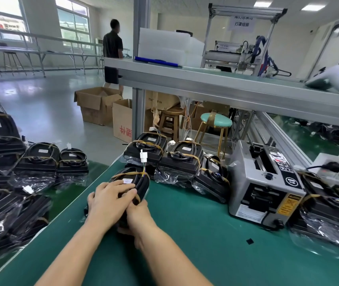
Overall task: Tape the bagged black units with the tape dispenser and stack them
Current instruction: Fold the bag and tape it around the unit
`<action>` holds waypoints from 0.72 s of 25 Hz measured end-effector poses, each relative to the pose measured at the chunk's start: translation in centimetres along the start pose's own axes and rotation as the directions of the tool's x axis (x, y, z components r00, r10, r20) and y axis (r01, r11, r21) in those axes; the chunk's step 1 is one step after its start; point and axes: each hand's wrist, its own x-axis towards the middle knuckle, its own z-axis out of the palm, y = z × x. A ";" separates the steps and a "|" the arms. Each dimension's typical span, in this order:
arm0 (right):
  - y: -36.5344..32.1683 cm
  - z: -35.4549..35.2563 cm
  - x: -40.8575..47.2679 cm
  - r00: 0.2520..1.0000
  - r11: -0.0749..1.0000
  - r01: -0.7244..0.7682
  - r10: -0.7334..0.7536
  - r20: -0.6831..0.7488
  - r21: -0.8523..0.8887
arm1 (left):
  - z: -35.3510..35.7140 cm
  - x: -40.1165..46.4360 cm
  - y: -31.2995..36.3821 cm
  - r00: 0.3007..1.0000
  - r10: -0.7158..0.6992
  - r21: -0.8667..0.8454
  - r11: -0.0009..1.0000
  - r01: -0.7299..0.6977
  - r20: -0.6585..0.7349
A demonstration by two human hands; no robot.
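A bagged black unit [132, 179] with a coiled cable, a white label and brown tape strips stands on the green table [195, 234] in front of me. My left hand [108, 200] lies over its top, fingers spread across the cable. My right hand [138, 213] grips the unit's near right edge, thumb pressing a tape strip. The grey tape dispenser [265, 182] stands to the right. Several taped units [181, 156] are stacked behind, more lie at the left [38, 159] and at the right [329, 203].
A raised aluminium shelf [226, 85] spans the bench above the stacks. Beyond the table's far edge stand cardboard boxes [98, 104], a wooden stool [170, 120] and a green stool [216, 120]. A person [113, 50] stands far back. A small black scrap [249, 241] lies on the table.
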 end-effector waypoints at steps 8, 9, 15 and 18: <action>-0.1 -2.5 0.7 0.996 0.707 0.054 -0.092 -0.017 -0.705 | 0.9 -0.2 0.1 0.996 0.004 0.081 0.997 0.002 -0.084; -0.3 -3.0 0.3 0.993 0.711 0.092 -0.113 0.016 -0.698 | 1.0 -0.2 0.1 0.996 -0.002 0.096 0.995 0.010 -0.085; 0.0 -14.0 -5.7 0.766 0.643 0.398 -0.625 -0.149 -0.654 | 1.7 0.5 -1.4 0.999 0.034 0.070 0.997 -0.031 -0.041; 0.1 -22.3 -9.5 0.421 0.530 0.425 -0.833 -0.357 -0.734 | 3.1 0.8 -2.3 0.991 0.117 0.293 0.947 -0.129 0.058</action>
